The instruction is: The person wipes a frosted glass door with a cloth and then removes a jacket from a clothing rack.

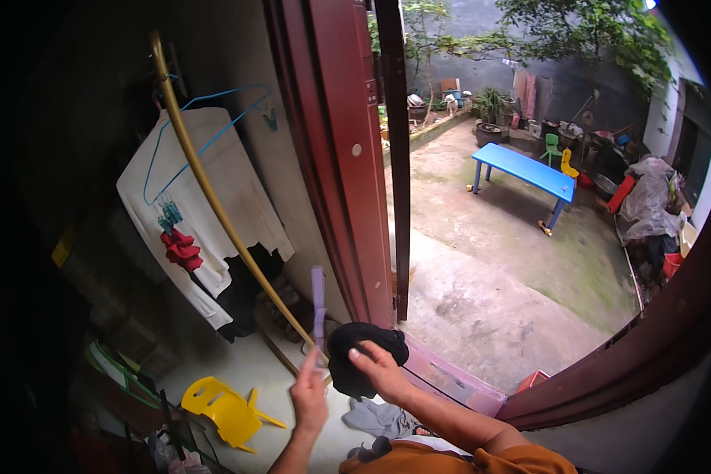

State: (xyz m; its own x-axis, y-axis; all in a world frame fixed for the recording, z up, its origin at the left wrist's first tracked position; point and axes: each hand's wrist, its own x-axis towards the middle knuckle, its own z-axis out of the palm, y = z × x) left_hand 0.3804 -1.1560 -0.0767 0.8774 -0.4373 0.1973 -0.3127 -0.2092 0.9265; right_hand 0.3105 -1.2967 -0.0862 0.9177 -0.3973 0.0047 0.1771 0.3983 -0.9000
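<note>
My left hand (310, 394) is raised before me, its fingers closed on the lower end of a lavender strip (318, 293). The strip stands nearly upright; its exact kind is not clear. Beside it, my right hand (380, 370) holds a bunched black cloth item (355, 338), with the thumb and fingers on its near side. Whether this is a cap or a folded garment cannot be made out. Just past the left hand runs the lower end of a gold-coloured pole (228, 228). Grey cloth (376, 418) lies on the floor below my hands.
A white long-sleeved top (213, 154), a blue hanger (198, 154) and a red gathered fabric piece (181, 252) hang at left. A yellow plastic chair (222, 409) stands below. The dark red door frame (343, 148) borders a yard with a blue table (524, 169).
</note>
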